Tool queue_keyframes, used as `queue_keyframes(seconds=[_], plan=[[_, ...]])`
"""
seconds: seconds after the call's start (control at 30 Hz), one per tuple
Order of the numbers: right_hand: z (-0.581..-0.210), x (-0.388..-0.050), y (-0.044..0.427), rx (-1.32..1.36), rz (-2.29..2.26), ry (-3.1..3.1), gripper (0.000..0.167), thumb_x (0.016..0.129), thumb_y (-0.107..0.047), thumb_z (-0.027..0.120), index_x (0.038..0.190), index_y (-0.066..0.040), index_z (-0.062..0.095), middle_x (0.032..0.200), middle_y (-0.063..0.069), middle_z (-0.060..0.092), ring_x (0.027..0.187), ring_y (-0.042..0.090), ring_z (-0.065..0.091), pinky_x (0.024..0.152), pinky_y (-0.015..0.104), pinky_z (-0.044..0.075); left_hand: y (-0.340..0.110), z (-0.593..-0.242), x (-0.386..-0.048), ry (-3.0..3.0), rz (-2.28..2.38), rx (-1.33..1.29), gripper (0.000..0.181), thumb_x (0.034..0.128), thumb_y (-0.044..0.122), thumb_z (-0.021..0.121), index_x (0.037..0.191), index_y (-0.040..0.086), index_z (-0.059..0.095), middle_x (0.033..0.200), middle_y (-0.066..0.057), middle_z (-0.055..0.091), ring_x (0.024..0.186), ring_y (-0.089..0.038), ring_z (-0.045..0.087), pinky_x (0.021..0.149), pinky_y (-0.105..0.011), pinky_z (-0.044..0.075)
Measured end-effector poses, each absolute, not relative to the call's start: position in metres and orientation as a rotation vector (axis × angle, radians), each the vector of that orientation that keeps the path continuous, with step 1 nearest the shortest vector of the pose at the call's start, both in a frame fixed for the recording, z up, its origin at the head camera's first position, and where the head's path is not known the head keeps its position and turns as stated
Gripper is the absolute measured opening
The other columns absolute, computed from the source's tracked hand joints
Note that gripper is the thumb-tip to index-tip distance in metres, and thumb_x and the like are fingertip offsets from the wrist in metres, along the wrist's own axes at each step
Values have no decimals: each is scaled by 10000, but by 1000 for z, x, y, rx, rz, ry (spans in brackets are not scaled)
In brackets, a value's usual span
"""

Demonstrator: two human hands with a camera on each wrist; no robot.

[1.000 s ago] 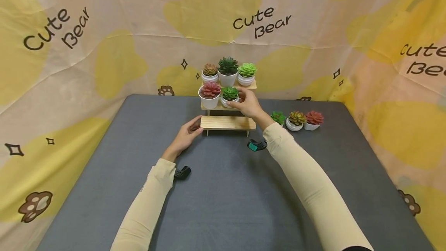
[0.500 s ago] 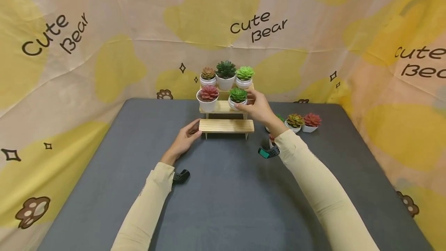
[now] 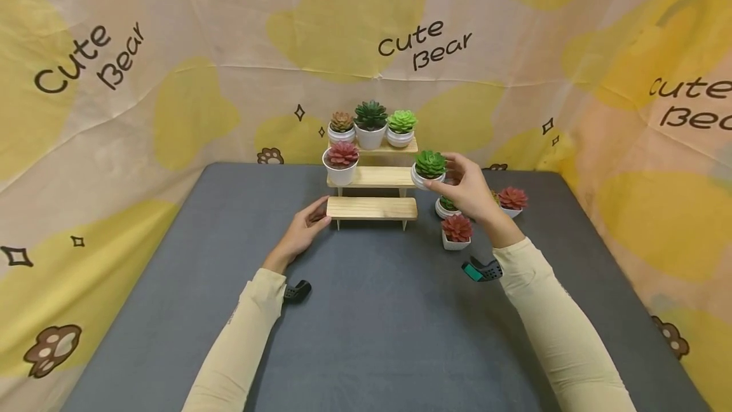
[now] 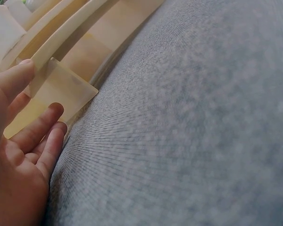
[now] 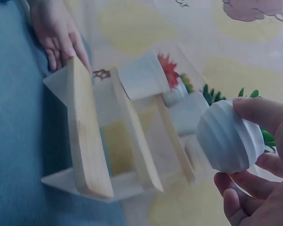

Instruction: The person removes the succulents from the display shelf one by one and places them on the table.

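My right hand (image 3: 471, 189) pinches a small white ribbed pot holding a green succulent (image 3: 430, 165), thumb on one side and fingers on the other. This pot (image 5: 228, 136) is held off the boards, just right of the middle shelf. The stand is a three-step wooden plant stand (image 3: 372, 208). My left hand (image 3: 300, 234) grips the left end of its lowest step, and in the left wrist view the thumb lies against the board edge. A pink-red succulent (image 3: 342, 163) in a white pot sits at the middle step's left end.
The top step carries a brown succulent (image 3: 342, 127), a dark green one (image 3: 370, 124) and a light green one (image 3: 401, 128). Right of the stand, another green succulent (image 3: 448, 206) and red ones (image 3: 456, 232) stand on the grey table (image 3: 366, 329), partly behind my right hand. A patterned cloth (image 3: 240, 81) hangs behind.
My right hand has moved the green succulent rightward along the middle step and off its right end. My left hand has stayed at the stand. The front red succulent has come into sight.
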State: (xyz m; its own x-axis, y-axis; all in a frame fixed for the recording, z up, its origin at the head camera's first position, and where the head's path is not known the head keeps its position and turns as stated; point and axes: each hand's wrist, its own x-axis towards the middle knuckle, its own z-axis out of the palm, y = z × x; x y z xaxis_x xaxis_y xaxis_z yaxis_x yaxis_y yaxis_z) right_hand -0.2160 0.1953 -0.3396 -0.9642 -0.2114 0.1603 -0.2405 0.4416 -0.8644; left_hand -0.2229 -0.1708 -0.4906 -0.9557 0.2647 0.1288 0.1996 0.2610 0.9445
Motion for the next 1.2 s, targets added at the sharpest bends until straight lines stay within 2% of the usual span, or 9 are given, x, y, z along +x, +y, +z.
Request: queue_keyframes(seconds=[0.13,0.3,0.5,0.63,0.73,0.93,1.1,1.2], plan=[[-344,-206,212,394,1534,-2648,654,921,-210,753,1484,-48,462,1374,213,601,1015,185,577,841,214,451,-172,-494,-223,2473,1829,509,606,1040,204,583,1566,15,348,1377,-307,586,1268,-351,586,1039,-385,484],[-353,-194,232,369,1516,-2599,625,916,-151,753,1463,-22,480,1283,195,628,914,7,571,780,121,462,-172,-496,-225,2465,1845,524,614,1036,240,593,1562,22,361,1392,-297,580,1284,-352,578,1046,-401,481],[-363,-179,254,337,1545,-2562,605,919,-119,744,1457,-28,484,1150,-123,599,937,-19,575,793,103,466,-171,-492,-224,2430,1825,442,589,1044,130,564,1579,41,335,1438,-278,554,1335,-398,531,1092,-458,442],[-372,-174,269,353,1570,-2530,594,915,-77,741,1446,-11,482,1113,-230,586,926,0,564,785,100,462,-171,-491,-223,2416,1836,436,592,1047,105,547,1585,34,312,1442,-292,543,1340,-408,526,1100,-495,426],[-379,-171,279,367,1569,-2534,595,918,-52,731,1446,12,467,1129,-250,578,929,-3,554,788,94,455,-171,-491,-223,2401,1857,434,596,1045,87,544,1586,24,302,1439,-307,537,1338,-422,523,1099,-512,420],[-389,-169,301,407,1557,-2577,607,915,-15,720,1445,57,434,1136,-281,565,969,-87,572,844,66,449,-170,-490,-223,2427,1838,434,591,1045,108,553,1582,28,319,1438,-290,547,1332,-406,534,1082,-436,453],[-398,-172,316,478,1600,-2569,555,897,43,710,1386,97,455,1135,-243,578,971,-92,603,845,81,476,-171,-490,-223,2407,1856,424,590,1045,130,560,1581,42,330,1441,-280,549,1340,-395,529,1107,-453,426],[-404,-174,323,505,1617,-2582,538,894,58,704,1370,110,457,1132,-221,573,957,-78,606,824,86,487,-171,-490,-222,2402,1863,423,596,1044,131,563,1582,37,324,1441,-283,549,1335,-393,533,1096,-397,439]])
